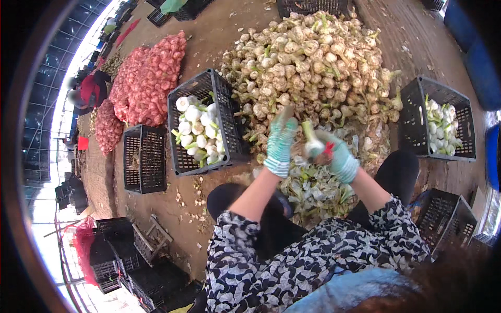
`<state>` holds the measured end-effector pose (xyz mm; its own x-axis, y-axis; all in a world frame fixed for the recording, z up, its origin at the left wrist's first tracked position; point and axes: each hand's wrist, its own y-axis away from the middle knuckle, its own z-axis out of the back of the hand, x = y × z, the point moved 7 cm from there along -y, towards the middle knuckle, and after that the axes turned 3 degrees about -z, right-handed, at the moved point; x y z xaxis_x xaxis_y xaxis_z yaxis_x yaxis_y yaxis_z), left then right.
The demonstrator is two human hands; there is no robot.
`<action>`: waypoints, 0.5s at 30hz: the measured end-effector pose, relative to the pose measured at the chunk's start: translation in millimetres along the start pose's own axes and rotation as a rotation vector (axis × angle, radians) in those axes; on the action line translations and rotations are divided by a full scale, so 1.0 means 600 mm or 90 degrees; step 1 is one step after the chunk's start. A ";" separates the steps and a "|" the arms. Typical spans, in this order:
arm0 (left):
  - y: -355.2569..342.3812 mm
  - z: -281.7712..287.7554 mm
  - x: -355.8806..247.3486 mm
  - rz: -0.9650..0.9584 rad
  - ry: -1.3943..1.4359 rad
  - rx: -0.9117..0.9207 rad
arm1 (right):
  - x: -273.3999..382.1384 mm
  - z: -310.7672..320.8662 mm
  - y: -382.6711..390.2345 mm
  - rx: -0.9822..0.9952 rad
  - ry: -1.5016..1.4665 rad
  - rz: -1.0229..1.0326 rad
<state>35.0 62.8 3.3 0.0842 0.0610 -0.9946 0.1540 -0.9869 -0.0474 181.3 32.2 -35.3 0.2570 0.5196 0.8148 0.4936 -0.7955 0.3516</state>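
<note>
In front of me, my left hand (282, 143), in a green-and-white striped glove, has its fingers stretched out toward the heap, slightly blurred. My right hand (342, 159), gloved alike, is closed round a white garlic bulb (314, 148) with its cut green stem pointing up. A small red piece (329, 149) shows at the right fingers; its kind I cannot make out. Just beyond both hands rises a big heap of unpeeled garlic bulbs (313, 68). Below them, between my knees, lies a pile of stripped skins and leaves (315, 190).
Black crates with cleaned white garlic stand at left (175, 130) and right (464, 148). An empty black crate (130, 161) sits farther left, by red net sacks of bulbs (151, 73). Another person (94, 88) is at the far left. Stacked crates (112, 250) fill the lower left.
</note>
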 end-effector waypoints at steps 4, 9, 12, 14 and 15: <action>-0.015 0.052 0.010 0.115 0.215 -0.136 | 0.146 0.177 0.038 -0.277 -0.391 0.253; -0.009 0.064 -0.008 0.097 0.112 -0.129 | 0.112 0.226 0.011 -0.266 -0.379 0.179; -0.007 0.075 0.001 0.157 0.204 -0.191 | 0.035 0.236 -0.106 -0.356 -0.111 -0.062; -0.001 0.089 0.005 0.195 0.194 -0.224 | -0.011 0.250 -0.198 -0.403 -0.085 -0.115; -0.002 0.096 0.001 0.179 0.179 -0.252 | -0.018 0.258 -0.246 -0.400 0.018 -0.096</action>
<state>-21.8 55.1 -2.7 0.4257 -0.1056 -0.8987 0.4411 -0.8429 0.3080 234.0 192.2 -167.5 0.1974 0.6383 0.7441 -0.0606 -0.7496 0.6591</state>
